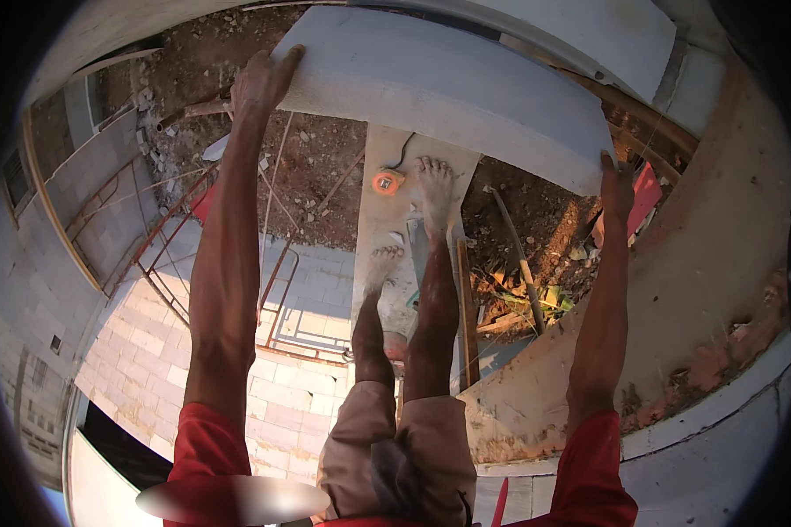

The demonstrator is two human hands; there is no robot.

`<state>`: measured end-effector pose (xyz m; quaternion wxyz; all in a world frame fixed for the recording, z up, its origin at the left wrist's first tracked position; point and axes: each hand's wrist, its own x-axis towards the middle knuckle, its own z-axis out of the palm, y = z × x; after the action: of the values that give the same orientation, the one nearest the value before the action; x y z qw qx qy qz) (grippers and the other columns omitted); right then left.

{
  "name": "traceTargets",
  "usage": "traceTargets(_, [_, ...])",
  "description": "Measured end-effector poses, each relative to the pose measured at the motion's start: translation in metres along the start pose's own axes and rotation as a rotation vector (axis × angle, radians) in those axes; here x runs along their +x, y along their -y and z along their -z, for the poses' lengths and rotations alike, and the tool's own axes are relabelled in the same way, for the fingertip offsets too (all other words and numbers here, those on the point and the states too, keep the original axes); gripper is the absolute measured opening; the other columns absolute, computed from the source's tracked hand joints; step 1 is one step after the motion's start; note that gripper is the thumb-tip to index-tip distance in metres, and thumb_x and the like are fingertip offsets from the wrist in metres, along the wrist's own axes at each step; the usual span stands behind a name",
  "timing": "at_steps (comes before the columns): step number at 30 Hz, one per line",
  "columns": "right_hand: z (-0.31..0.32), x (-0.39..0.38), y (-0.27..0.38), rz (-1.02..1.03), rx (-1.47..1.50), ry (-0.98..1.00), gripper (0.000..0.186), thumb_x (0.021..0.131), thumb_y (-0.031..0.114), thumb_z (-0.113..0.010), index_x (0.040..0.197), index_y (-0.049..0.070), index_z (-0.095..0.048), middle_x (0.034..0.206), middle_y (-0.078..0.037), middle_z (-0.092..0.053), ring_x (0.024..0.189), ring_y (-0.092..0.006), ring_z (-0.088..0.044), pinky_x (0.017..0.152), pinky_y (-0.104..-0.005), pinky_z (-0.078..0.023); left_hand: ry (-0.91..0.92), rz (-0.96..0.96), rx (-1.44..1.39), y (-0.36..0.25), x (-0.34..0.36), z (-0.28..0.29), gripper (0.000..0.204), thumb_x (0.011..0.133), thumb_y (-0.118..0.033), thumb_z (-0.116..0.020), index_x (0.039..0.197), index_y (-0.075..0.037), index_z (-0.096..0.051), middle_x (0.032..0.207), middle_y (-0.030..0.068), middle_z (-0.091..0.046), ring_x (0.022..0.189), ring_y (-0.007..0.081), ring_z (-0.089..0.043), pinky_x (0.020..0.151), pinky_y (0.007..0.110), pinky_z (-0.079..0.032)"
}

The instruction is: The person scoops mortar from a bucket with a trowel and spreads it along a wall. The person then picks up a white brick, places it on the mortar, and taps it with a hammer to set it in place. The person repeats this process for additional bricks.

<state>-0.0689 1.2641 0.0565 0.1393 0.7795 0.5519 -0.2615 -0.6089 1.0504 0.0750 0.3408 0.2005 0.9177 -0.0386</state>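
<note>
Block: a large pale grey slab [448, 83] is held out in front of the person at arm's length, above the ground, tilted down to the right.
Left hand [262, 81]: its grip is clamped on the block's left end, fingers over the top edge.
Right hand [616, 186]: its grip is pressed on the block's lower right corner, fingers closed against it.
Feet: both bare, standing on a narrow plank [387, 237], the right foot [434, 186] ahead of the left.
Tape measure: an orange round one [387, 182] lies on the plank just left of the right foot.
Surroundings: block walls [149, 351] lie to the left, with bare earth [325, 167] beyond the plank.
</note>
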Motion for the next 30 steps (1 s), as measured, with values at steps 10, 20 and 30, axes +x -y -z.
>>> traceTargets(10, [-0.049,-0.083,0.052,1.296,-0.46,-0.091,0.097,0.081,0.045,-0.081,0.16,0.022,-0.032,0.159,-0.018,-0.033,0.145,-0.0456,-0.034,0.113,-0.0694,-0.03,-0.129,-0.154,-0.016,-0.018,-0.007,0.004,0.066,0.095,-0.048,-0.063,0.148,-0.01,-0.051,0.14,0.0257,-0.056,0.131,0.0417,-0.055,0.11,0.051,-0.044])
traceTargets(20, [-0.071,-0.076,0.045,1.326,-0.361,-0.344,0.086,0.076,0.006,-0.072,0.155,0.025,-0.045,0.142,-0.015,-0.048,0.125,-0.0376,-0.051,0.103,-0.059,-0.041,-0.35,-1.126,0.554,-0.04,-0.089,-0.06,0.092,0.086,-0.046,-0.076,0.163,-0.034,-0.026,0.165,0.0152,-0.024,0.151,0.0429,-0.025,0.12,0.066,-0.025])
traceTargets(30, [-0.023,-0.117,0.059,1.111,-0.358,-0.05,0.097,0.071,0.008,-0.078,0.158,0.013,-0.036,0.146,-0.019,-0.049,0.13,-0.0407,-0.049,0.111,-0.056,-0.035,-0.059,-1.067,0.729,-0.07,-0.101,-0.018,0.113,0.072,-0.022,-0.088,0.163,-0.04,-0.023,0.149,0.0141,-0.041,0.137,0.0382,-0.042,0.119,0.056,-0.033])
